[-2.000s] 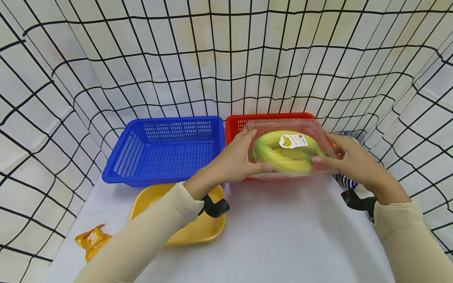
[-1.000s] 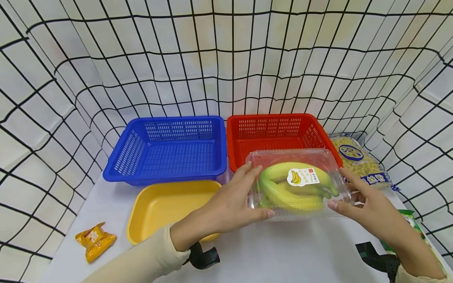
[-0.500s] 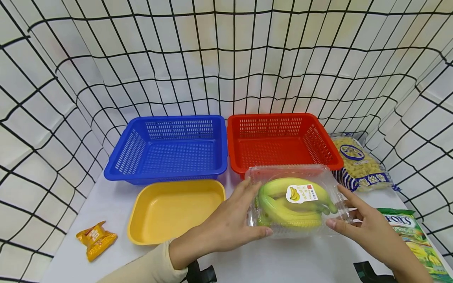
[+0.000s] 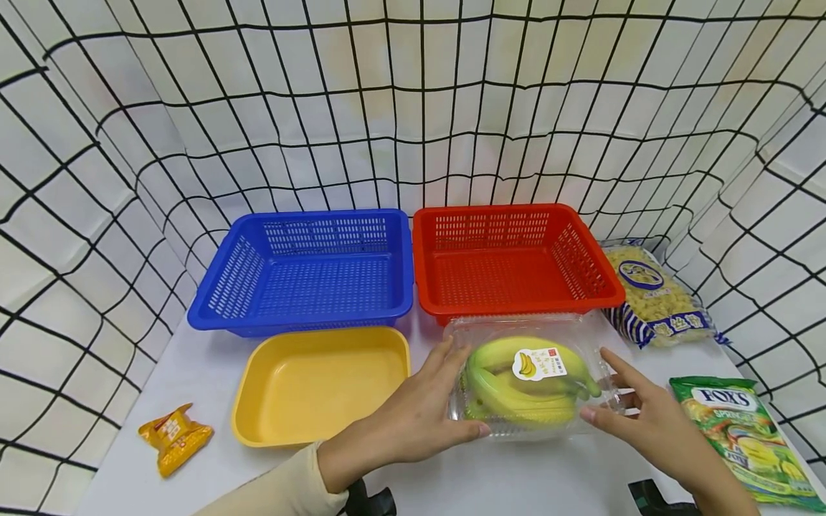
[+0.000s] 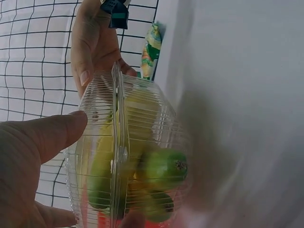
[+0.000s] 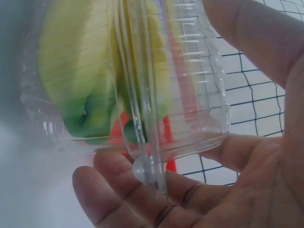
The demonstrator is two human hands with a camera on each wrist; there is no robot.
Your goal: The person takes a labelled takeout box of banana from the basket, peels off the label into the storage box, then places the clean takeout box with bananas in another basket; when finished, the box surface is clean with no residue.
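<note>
A clear plastic clamshell box of bananas (image 4: 523, 383) sits in front of the red basket (image 4: 497, 276), with a white banana label on top. My left hand (image 4: 413, 408) grips its left end, thumb at the near side and fingers along the far left edge. At the opposite end my right hand (image 4: 652, 423) holds the right edge, its thumb near the front corner. In the left wrist view the thumb presses the ribbed lid side of the box (image 5: 118, 156). The right wrist view has fingers (image 6: 118, 175) under the box's end tab. Whether the box touches the table, I cannot tell.
A blue basket (image 4: 323, 287) stands left of the red one. Before it lies a yellow tray (image 4: 316, 387), with an orange snack packet (image 4: 176, 438) further left. A pasta bag (image 4: 658, 294) and green Fox's candy bag (image 4: 748, 437) lie at right. Black wire mesh (image 4: 413, 93) surrounds the table.
Both hands have brought the banana box from over the red basket down and toward me, lately slightly left. The basket's inside, the pasta bag and the candy bag have come into view.
</note>
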